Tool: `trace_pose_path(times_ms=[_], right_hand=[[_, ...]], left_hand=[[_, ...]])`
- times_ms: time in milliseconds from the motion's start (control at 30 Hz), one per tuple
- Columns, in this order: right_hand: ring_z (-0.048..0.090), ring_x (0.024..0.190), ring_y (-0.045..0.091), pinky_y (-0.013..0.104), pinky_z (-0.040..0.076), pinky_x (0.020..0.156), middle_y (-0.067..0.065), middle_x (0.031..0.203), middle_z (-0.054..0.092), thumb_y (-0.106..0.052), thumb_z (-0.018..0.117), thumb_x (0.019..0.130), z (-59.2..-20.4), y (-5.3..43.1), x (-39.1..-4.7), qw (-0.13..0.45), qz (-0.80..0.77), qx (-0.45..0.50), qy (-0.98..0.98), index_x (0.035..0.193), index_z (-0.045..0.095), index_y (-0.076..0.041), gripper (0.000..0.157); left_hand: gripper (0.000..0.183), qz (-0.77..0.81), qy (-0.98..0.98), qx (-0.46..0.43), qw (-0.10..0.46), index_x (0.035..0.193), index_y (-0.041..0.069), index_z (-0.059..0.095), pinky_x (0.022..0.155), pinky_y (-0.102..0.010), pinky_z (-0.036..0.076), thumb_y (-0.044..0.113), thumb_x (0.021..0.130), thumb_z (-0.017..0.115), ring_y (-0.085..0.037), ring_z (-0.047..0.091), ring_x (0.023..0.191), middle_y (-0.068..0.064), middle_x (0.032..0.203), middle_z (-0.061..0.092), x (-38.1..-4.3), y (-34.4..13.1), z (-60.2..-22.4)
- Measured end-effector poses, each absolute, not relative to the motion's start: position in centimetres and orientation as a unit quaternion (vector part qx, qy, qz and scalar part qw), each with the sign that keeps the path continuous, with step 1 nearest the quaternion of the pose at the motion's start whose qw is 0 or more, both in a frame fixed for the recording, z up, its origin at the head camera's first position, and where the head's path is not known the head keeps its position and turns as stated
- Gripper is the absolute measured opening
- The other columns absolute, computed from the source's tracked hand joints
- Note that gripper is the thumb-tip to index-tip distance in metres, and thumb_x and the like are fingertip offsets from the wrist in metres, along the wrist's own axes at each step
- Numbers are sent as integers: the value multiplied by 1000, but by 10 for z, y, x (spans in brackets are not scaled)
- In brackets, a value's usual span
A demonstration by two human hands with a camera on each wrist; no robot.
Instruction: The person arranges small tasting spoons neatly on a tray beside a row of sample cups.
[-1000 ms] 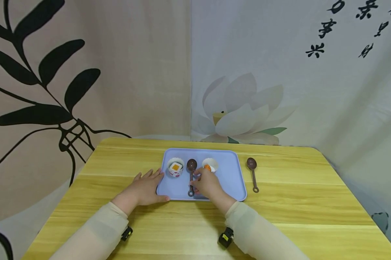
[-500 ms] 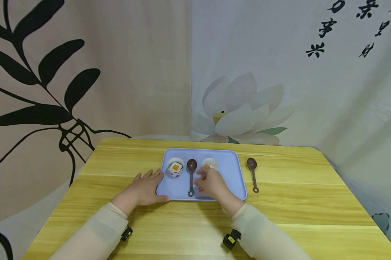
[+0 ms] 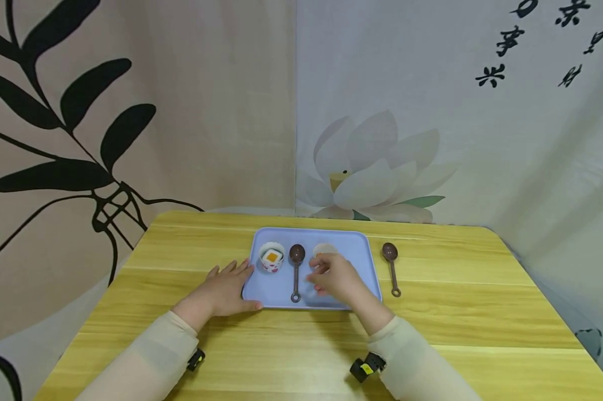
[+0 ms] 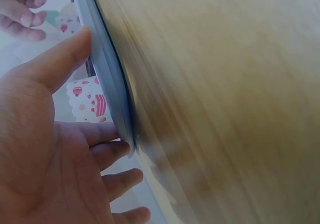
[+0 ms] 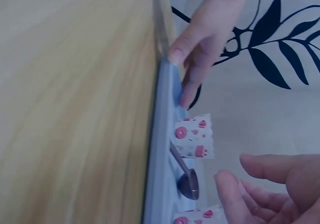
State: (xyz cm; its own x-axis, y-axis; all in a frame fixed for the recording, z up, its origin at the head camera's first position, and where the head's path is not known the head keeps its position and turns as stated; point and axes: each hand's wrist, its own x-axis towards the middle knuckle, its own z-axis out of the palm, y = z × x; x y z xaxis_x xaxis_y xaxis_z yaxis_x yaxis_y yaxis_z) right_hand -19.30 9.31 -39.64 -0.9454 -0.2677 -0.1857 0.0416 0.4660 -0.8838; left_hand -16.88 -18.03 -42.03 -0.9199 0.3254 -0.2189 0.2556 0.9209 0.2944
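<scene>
My left hand (image 3: pixel 222 291) rests at the left front corner of a light-blue tray (image 3: pixel 354 250), thumb at the near edge and fingers spread along the left edge. My right hand (image 3: pixel 339 278) hovers over the tray's right half, thumb and forefinger apart with nothing between them in the right wrist view. A brown spoon (image 3: pixel 296 273) lies on the tray, handle toward me. Left of it stands a patterned paper cup (image 3: pixel 271 266) with a white and orange square piece (image 3: pixel 272 257) inside. A second paper cup (image 3: pixel 325 248) is partly hidden behind my right hand.
Another brown spoon (image 3: pixel 390 267) lies on the wooden table (image 3: pixel 442 312), just right of the tray. Behind the table hangs a cloth backdrop (image 3: pixel 231 111) with printed leaves, a lotus and writing.
My right hand has drawn back to the right, away from the spoon on the tray, and now covers more of the right cup. My left hand stays in place.
</scene>
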Motion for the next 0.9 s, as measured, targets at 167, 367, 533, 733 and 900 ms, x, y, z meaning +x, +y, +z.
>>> trace_pose_path(times_ms=[167,367,533,733,900], right_hand=[[71,77,30,35,61,64,12,94,64,-4,71,92,-389,101,-192,149,-523,-63,837,119,66,3,28],[70,84,35,38,61,68,13,96,66,-4,70,93,-377,112,-191,156,-539,-61,826,120,66,3,27],[69,84,34,39,61,70,13,98,66,-7,71,93,-369,119,-192,162,-539,-66,824,120,66,4,29],[68,80,23,38,61,69,13,97,65,-5,71,92,-363,126,-191,154,-531,-66,831,120,64,5,30],[69,83,22,36,61,72,10,97,66,-5,71,91,-362,132,-192,143,-514,-68,843,120,66,3,30]], left_hand=[[101,129,971,151,133,153,-2,36,113,-71,14,63,84,70,-48,24,146,-19,161,27,-170,-179,-419],[100,130,971,151,133,153,-2,36,113,-71,15,63,84,70,-48,24,146,-19,162,27,-169,-180,-420],[100,131,971,149,135,153,-2,36,113,-71,14,62,84,70,-47,23,146,-19,162,27,-167,-180,-419],[100,131,971,150,133,153,-2,37,113,-71,15,62,84,70,-48,24,146,-19,161,28,-167,-180,-419],[99,132,971,150,133,152,-2,37,113,-71,14,62,84,70,-48,24,146,-19,161,28,-168,-179,-419]])
